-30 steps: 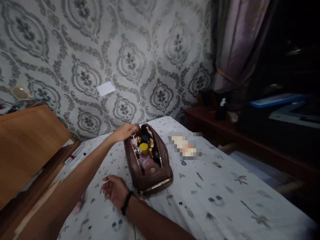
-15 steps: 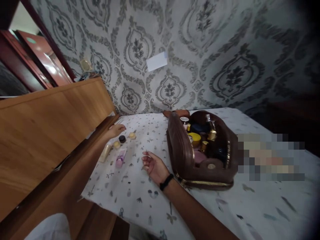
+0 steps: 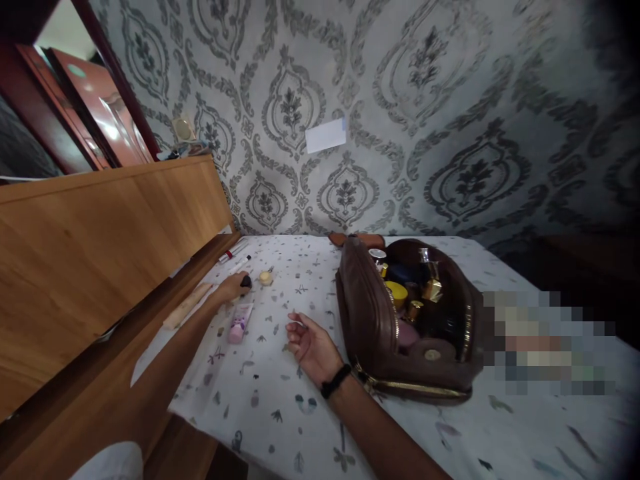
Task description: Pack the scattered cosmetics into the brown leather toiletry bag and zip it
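Observation:
At the left of the cloth, my left hand (image 3: 233,288) has its fingers closed round a small black jar (image 3: 245,281). A small round cream-coloured container (image 3: 265,278) stands just beyond it, and a lilac tube (image 3: 239,325) lies on the near side. My right hand (image 3: 314,345) rests over the cloth with fingers loosely curled and apart, holding nothing. Right of it stands a brown bag (image 3: 365,313), unzipped. Inside show a yellow-lidded jar (image 3: 397,294), a gold-capped bottle (image 3: 415,310) and other small containers. My left forearm hides part of the cloth.
A slim white tube (image 3: 240,264) and a red-banded stick (image 3: 229,255) lie near the wooden headboard (image 3: 125,227). Along the cloth's left edge is a long peach-coloured item (image 3: 187,307). Behind the bag lies a brown item (image 3: 370,241) by the patterned wall (image 3: 345,190).
My left hand has come nearer, from the headboard side to the black jar, and closed on it. My right hand stays much the same. The view has tipped slightly upward.

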`<state>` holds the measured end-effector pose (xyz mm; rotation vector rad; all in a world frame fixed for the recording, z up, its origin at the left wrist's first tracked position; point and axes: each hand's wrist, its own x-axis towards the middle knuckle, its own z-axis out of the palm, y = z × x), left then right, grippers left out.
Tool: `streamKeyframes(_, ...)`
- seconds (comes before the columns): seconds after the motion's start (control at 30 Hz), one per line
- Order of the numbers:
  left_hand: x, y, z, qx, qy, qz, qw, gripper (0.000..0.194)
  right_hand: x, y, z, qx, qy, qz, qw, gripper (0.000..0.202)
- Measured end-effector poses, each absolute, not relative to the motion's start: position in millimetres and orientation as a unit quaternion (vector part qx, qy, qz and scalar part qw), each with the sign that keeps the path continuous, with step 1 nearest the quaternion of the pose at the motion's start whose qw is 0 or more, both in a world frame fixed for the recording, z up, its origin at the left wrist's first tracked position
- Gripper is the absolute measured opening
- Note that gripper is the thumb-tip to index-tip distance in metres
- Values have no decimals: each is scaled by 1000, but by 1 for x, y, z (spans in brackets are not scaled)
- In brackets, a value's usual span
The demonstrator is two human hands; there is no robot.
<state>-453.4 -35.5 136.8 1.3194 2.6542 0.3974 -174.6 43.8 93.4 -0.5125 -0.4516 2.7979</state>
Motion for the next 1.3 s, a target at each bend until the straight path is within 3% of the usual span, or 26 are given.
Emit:
streamKeyframes(0.13, -444, -35, 137, 434, 883, 161, 74, 27, -173, 41, 97, -182, -160, 961, 133, 16)
streamKeyframes(0.27, -432, -25, 153, 464, 856, 208, 88, 36, -172, 40, 97, -184, -166, 959, 141, 17)
streamKeyframes(0.47, -377, 15, 220, 518, 763, 349, 168, 57, -175, 41, 92, -171, -166, 959, 153, 19)
streamKeyframes(0.63, -318, 61, 271, 570, 670, 420, 222, 58, -178, 41, 89, -168, -164, 960, 151, 17)
streamKeyframes(0.83, -267, 103, 297, 601, 582, 452, 308, 54, -175, 40, 93, -167, -160, 959, 164, 18)
streamKeyframes(1.03, -268, 68, 280, 606, 564, 443, 344, 46, -167, 52, 107, -157, -131, 963, 177, 29)
streamKeyframes(1.2, -298, 8, 227, 582, 627, 391, 339, 48, -167, 61, 113, -127, -114, 965, 197, 34)
streamKeyframes(1.3, -308, -11, 193, 579, 647, 374, 327, 49, -169, 57, 110, -130, -123, 962, 205, 26)
